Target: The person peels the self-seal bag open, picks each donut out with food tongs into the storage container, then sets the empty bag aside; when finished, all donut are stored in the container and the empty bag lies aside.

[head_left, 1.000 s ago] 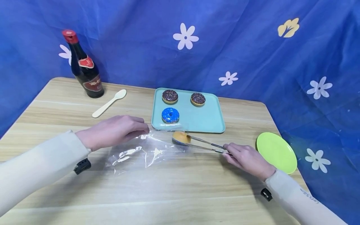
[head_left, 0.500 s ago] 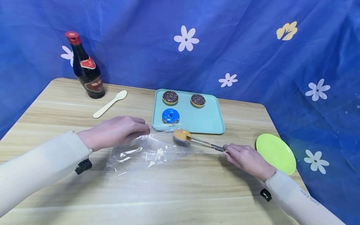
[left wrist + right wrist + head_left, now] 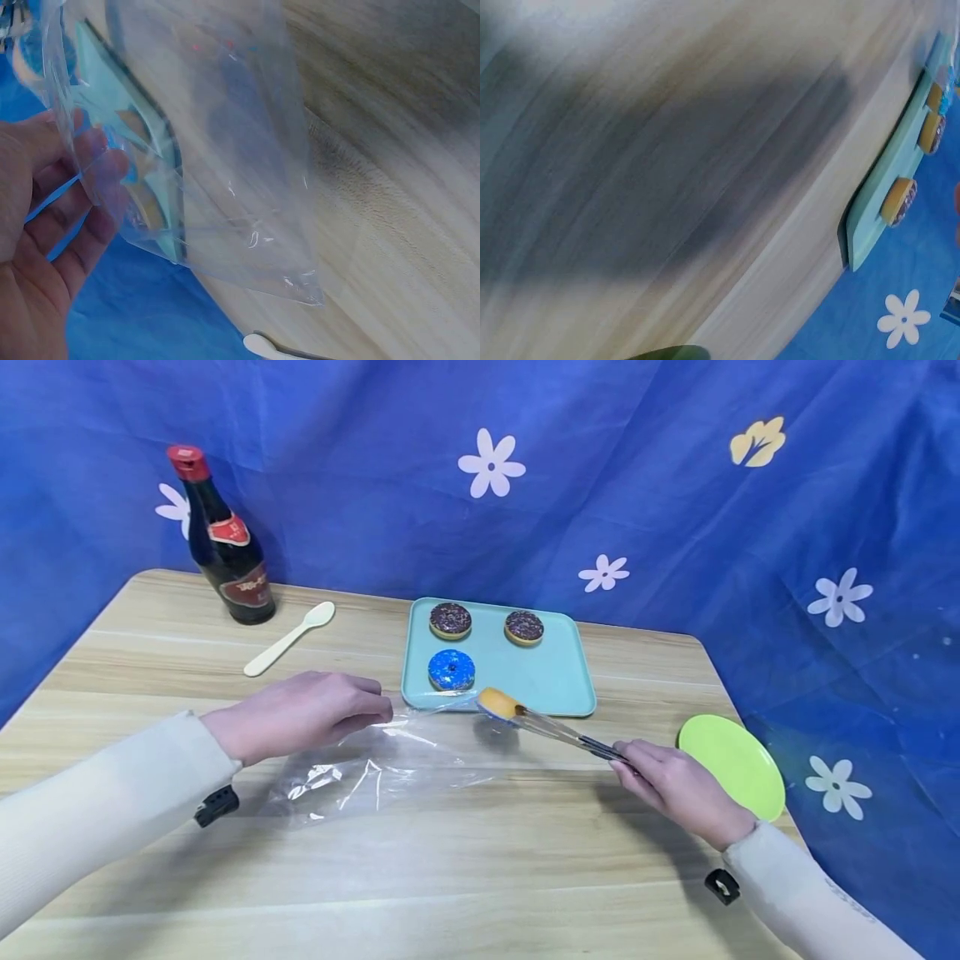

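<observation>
My left hand (image 3: 315, 712) pinches the edge of a clear plastic bag (image 3: 375, 777), which hangs over the table; in the left wrist view the thumb and fingers grip the film (image 3: 247, 247). My right hand (image 3: 678, 789) holds metal tongs (image 3: 562, 735), their tips squeezed on a doughnut (image 3: 497, 702). Its plain orange-brown side faces up and a blue side shows beneath. The doughnut overlaps the right end of the bag near the tray's front edge. In the right wrist view only a bit of the right hand shows at the right border.
Behind stands a teal tray (image 3: 536, 681) bearing a blue doughnut (image 3: 452, 670) and two chocolate doughnuts, (image 3: 450, 620) among them. A dark red-capped bottle (image 3: 232, 556) and a cream spoon (image 3: 288, 639) are at back left, a green plate (image 3: 731, 767) at right.
The doughnut in the tongs has moved up and rightward, its tilt changed. My right hand has shifted slightly right; the left hand stays nearly still while the bag film shifts.
</observation>
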Motion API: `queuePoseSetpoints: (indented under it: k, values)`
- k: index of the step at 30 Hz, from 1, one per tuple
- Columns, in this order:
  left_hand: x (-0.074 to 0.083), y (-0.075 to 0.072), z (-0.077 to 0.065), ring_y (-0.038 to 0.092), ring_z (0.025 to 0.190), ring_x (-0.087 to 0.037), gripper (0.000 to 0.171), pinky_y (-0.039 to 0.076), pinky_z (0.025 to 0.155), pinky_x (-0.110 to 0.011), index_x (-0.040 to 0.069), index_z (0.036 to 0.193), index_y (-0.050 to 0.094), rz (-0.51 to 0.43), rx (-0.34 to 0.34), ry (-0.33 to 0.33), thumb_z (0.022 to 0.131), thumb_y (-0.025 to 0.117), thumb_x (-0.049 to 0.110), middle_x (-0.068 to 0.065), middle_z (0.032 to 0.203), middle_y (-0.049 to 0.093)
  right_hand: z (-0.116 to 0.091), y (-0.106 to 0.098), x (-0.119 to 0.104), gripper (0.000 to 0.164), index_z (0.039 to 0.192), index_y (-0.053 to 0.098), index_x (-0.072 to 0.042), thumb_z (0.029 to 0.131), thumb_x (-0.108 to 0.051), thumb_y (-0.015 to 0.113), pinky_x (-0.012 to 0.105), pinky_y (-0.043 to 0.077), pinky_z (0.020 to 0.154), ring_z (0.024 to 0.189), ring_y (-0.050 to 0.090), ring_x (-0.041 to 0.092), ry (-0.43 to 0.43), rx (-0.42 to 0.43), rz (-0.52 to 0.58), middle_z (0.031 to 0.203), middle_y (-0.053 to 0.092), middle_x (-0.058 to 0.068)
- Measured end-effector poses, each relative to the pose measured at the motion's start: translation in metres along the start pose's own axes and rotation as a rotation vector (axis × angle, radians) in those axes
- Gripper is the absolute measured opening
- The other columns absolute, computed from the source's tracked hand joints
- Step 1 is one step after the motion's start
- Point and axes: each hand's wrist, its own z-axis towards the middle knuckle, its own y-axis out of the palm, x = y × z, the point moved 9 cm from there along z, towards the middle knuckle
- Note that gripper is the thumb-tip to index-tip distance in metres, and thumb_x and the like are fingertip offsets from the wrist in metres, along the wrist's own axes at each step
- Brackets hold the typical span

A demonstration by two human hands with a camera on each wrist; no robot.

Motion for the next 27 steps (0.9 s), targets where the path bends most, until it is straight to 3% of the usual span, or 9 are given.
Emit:
queuePoseSetpoints:
  k: [4, 8, 11, 15, 20, 27]
  values:
    - [0.002, 0.001, -0.001, 0.048, 0.068, 0.0, 0.021, 0.045, 0.062, -0.02, 0.025, 0.089, 0.068, 0.022, 0.004, 0.023, 0.095, 0.075, 0.006, 0.015, 0.077, 0.052, -0.001, -0.003, 0.011, 0.004, 0.106, 0.067, -0.011, 0.103, -0.011, 0.065, 0.015, 0.048, 0.066, 0.075, 0.056, -0.001, 0.103, 0.003, 0.099, 0.088, 0.063, -0.01]
    - [0.005, 0.001, -0.001, 0.046, 0.067, 0.0, 0.021, 0.044, 0.062, -0.02, 0.025, 0.087, 0.068, 0.03, 0.015, 0.051, 0.095, 0.074, 0.006, 0.015, 0.077, 0.051, -0.002, 0.006, 0.025, 0.016, 0.107, 0.068, -0.016, 0.099, -0.004, 0.068, 0.012, 0.041, 0.062, 0.068, 0.048, -0.003, 0.242, 0.027, 0.224, 0.08, 0.054, -0.012]
    - [0.006, 0.002, -0.001, 0.045, 0.066, 0.0, 0.02, 0.044, 0.061, -0.02, 0.024, 0.086, 0.068, 0.03, 0.011, 0.061, 0.094, 0.075, 0.007, 0.015, 0.077, 0.051, -0.004, 0.02, 0.037, 0.015, 0.104, 0.07, -0.016, 0.1, -0.002, 0.066, 0.014, 0.041, 0.053, 0.059, 0.045, -0.003, 0.342, 0.038, 0.33, 0.072, 0.052, -0.011]
    - [0.007, 0.006, -0.001, 0.044, 0.065, 0.001, 0.022, 0.042, 0.06, -0.019, 0.025, 0.084, 0.066, 0.027, -0.004, 0.061, 0.095, 0.075, 0.008, 0.015, 0.076, 0.051, -0.003, 0.041, 0.049, 0.01, 0.096, 0.069, -0.008, 0.103, -0.006, 0.063, 0.019, 0.042, 0.045, 0.051, 0.049, 0.0, 0.45, 0.015, 0.472, 0.062, 0.054, -0.006]
    - [0.006, 0.009, -0.003, 0.044, 0.064, 0.001, 0.025, 0.041, 0.059, -0.019, 0.027, 0.082, 0.063, 0.019, -0.011, 0.055, 0.096, 0.074, 0.009, 0.015, 0.077, 0.05, -0.007, 0.058, 0.062, 0.024, 0.088, 0.065, -0.003, 0.108, -0.015, 0.059, 0.023, 0.041, 0.042, 0.049, 0.051, 0.005, 0.611, -0.036, 0.595, 0.059, 0.056, 0.001]
    - [0.005, 0.01, -0.005, 0.043, 0.064, 0.001, 0.024, 0.04, 0.059, -0.019, 0.027, 0.082, 0.063, 0.029, -0.009, 0.047, 0.097, 0.073, 0.012, 0.016, 0.077, 0.05, -0.017, 0.076, 0.071, 0.031, 0.093, 0.064, 0.003, 0.11, -0.021, 0.055, 0.025, 0.038, 0.038, 0.046, 0.047, 0.007, 0.751, -0.11, 0.72, 0.06, 0.054, 0.004]
